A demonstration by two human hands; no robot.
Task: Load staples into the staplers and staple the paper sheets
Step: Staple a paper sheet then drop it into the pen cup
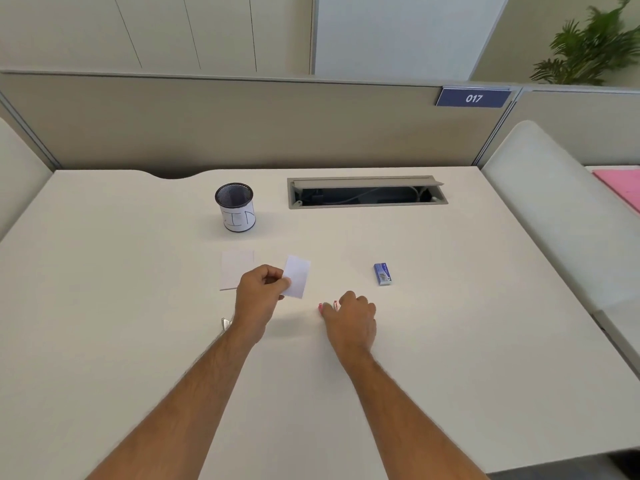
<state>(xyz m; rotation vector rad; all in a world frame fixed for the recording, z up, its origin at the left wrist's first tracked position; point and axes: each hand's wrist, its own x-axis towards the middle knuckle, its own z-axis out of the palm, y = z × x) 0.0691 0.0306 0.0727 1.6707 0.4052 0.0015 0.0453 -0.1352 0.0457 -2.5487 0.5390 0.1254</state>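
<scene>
Leftmost, a mesh pen cup [235, 207] stands at the back of the bench [104, 306], with a white paper sheet [235, 268] lying flat in front of it and a small metallic item [225, 323], too hidden to identify, poking out beside the left forearm. Left hand [259, 292] pinches a second paper sheet [298, 277] between thumb and fingers, lifted off the bench; right hand [349, 318] is curled over a pink stapler [327, 306], fingers wrapped round it, mostly covering it. Blue staple box [382, 274] sits alone further right, near nothing, cable hatch [367, 192] behind it.
</scene>
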